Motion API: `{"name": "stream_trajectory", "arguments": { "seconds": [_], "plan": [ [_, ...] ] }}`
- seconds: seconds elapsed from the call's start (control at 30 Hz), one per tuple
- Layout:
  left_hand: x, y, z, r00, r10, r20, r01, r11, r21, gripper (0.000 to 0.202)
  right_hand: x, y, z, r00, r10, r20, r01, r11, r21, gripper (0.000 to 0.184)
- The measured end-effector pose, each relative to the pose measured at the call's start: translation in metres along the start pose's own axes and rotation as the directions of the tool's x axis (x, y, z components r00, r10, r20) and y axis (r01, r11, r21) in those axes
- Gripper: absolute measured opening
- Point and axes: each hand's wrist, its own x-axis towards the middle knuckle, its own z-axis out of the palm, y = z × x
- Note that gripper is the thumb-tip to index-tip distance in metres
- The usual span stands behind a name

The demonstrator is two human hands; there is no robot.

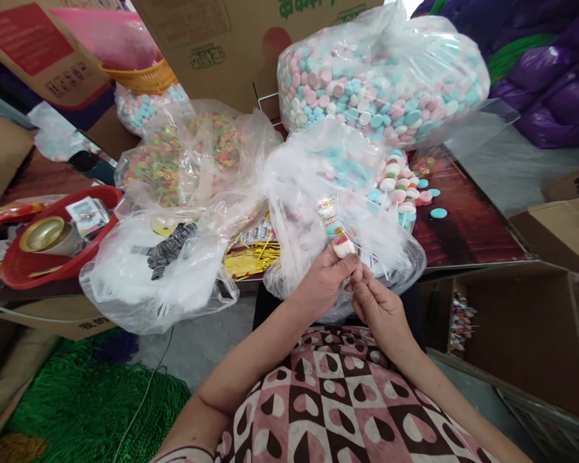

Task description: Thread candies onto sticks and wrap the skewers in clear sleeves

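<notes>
Close in front of my body, my left hand (324, 283) is closed round the lower part of a marshmallow candy skewer (338, 233). White, blue and coloured sweets show in its clear printed wrapper, and its top points away from me. Just below, my right hand (379, 305) is closed in a pinch, its fingertips meeting those of the left at the skewer's lower end. What the right fingers hold is too small and hidden to make out. Behind both hands lies a crumpled clear plastic bag (294, 225). Yellow twist ties (253, 259) lie left of it.
A big bag of pastel marshmallows (347, 96) stands at the back. Loose marshmallows (399, 183) lie right of centre. Bags of gummy rings (174, 157) and a red basin (109, 209) are to the left. A cardboard box (521, 321) with wrapped sweets stands low right.
</notes>
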Motion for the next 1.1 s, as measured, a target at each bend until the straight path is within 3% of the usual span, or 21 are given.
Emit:
{"name": "stream_trajectory", "arguments": {
  "seconds": [0.17,0.33,0.5,0.53,0.6,0.67,0.7,0.77,0.83,0.87,0.9,0.97,1.0,1.03,1.1],
  "plan": [
    [0.000,-0.008,-0.001,1.000,0.004,-0.001,-0.004,0.999,-0.038,0.040,0.000,-0.003,0.003,1.000,0.006,0.014,-0.006,1.000,-0.020,0.048],
    [0.000,-0.011,-0.006,0.996,-0.085,0.028,0.087,0.992,-0.091,0.044,0.002,-0.009,0.003,0.998,0.015,0.060,-0.010,0.996,-0.092,0.051],
    [-0.006,0.001,-0.016,0.995,-0.092,0.032,0.095,0.986,-0.139,0.038,0.013,-0.033,-0.026,0.924,0.095,0.371,0.014,0.960,-0.281,0.050],
    [-0.008,0.005,-0.017,0.995,-0.087,0.040,0.092,0.985,-0.143,0.038,0.017,-0.038,-0.033,0.934,0.075,0.349,0.035,0.954,-0.298,0.049],
    [-0.013,0.011,-0.017,0.987,-0.116,0.113,0.133,0.980,-0.149,0.039,0.026,-0.045,-0.044,0.983,0.008,0.183,0.032,0.975,-0.218,0.039],
    [-0.019,0.011,-0.015,0.938,-0.210,0.276,0.256,0.956,-0.142,0.041,0.034,-0.050,-0.046,0.999,-0.018,0.043,0.020,0.999,-0.035,0.032],
    [-0.021,0.009,-0.013,0.891,-0.261,0.372,0.329,0.935,-0.131,0.042,0.037,-0.052,-0.043,0.999,-0.006,0.045,0.003,0.998,0.057,0.039],
    [-0.024,0.004,-0.011,0.772,-0.323,0.548,0.441,0.892,-0.095,0.044,0.040,-0.055,-0.032,0.984,0.041,0.175,-0.073,0.981,0.178,0.055],
    [-0.026,0.001,-0.012,0.705,-0.328,0.629,0.463,0.885,-0.057,0.043,0.040,-0.058,-0.018,0.958,0.049,0.282,-0.120,0.964,0.239,0.057],
    [-0.027,0.001,-0.014,0.722,-0.322,0.612,0.427,0.904,-0.028,0.042,0.040,-0.059,-0.011,0.957,0.038,0.287,-0.116,0.958,0.262,0.052],
    [-0.028,0.003,-0.016,0.770,-0.313,0.556,0.355,0.934,0.033,0.039,0.040,-0.059,-0.004,0.966,0.023,0.256,-0.098,0.954,0.282,0.045],
    [-0.029,0.009,-0.021,0.915,-0.226,0.334,0.127,0.948,0.292,0.033,0.043,-0.058,0.011,0.992,0.004,0.124,-0.042,0.952,0.302,0.034],
    [-0.030,0.012,-0.024,0.972,-0.124,0.199,0.018,0.885,0.466,0.029,0.045,-0.056,0.018,0.999,-0.004,0.044,-0.009,0.954,0.299,0.031],
    [-0.031,0.015,-0.027,0.996,0.001,0.088,-0.056,0.778,0.626,0.024,0.047,-0.055,0.024,0.999,-0.019,-0.041,0.030,0.957,0.289,0.030],
    [-0.033,0.020,-0.035,0.977,0.207,-0.047,-0.083,0.573,0.815,0.015,0.052,-0.054,0.035,0.983,-0.065,-0.170,0.109,0.959,0.261,0.030]
  ]
}}
